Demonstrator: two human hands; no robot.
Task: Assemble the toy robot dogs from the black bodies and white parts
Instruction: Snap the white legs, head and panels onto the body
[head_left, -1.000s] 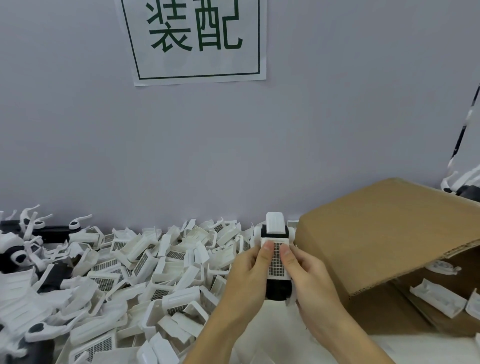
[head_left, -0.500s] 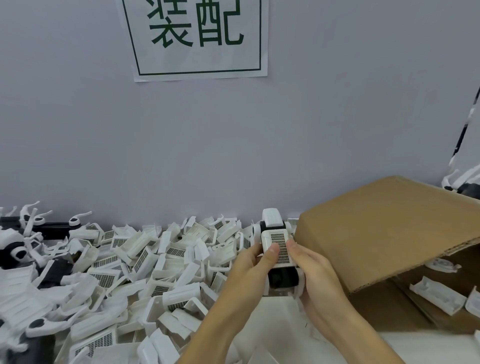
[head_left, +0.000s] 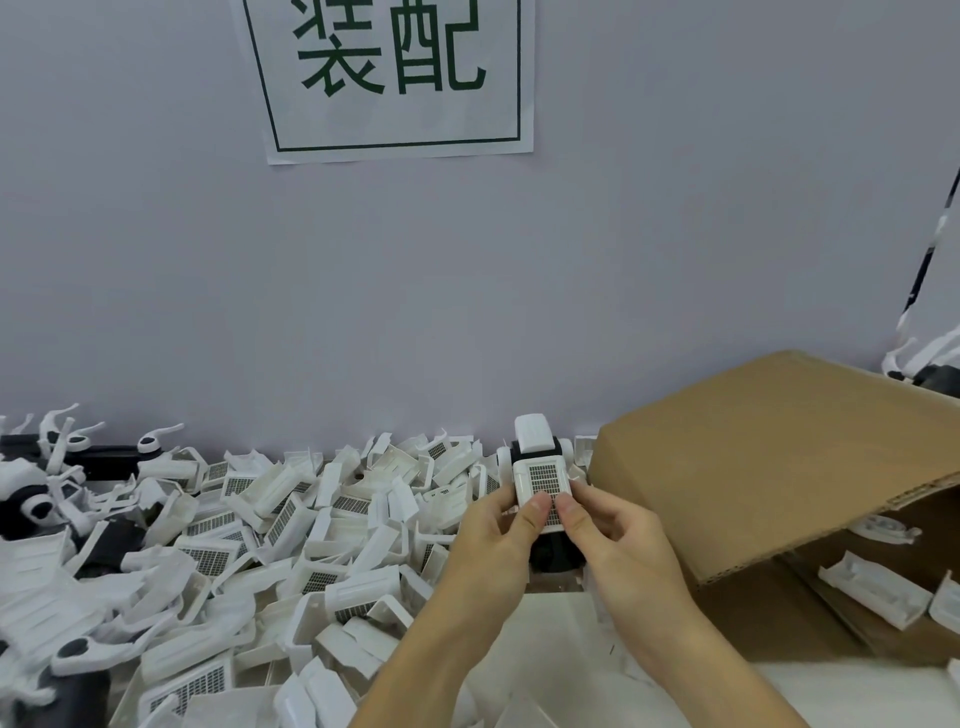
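Both hands (head_left: 493, 540) and (head_left: 618, 540) grip one toy dog (head_left: 540, 499) above the white parts pile (head_left: 311, 530), thumbs pressing its grille panel (head_left: 543, 480); risk: uneven thumb pressure, clips seat crooked or snap; cardboard box (head_left: 769, 467) just beside.

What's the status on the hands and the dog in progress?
Left hand and right hand both grip the toy dog, thumbs pressing its white grille panel. Black body showing underneath. Loose white parts piled left, cardboard box right; nothing blocking.
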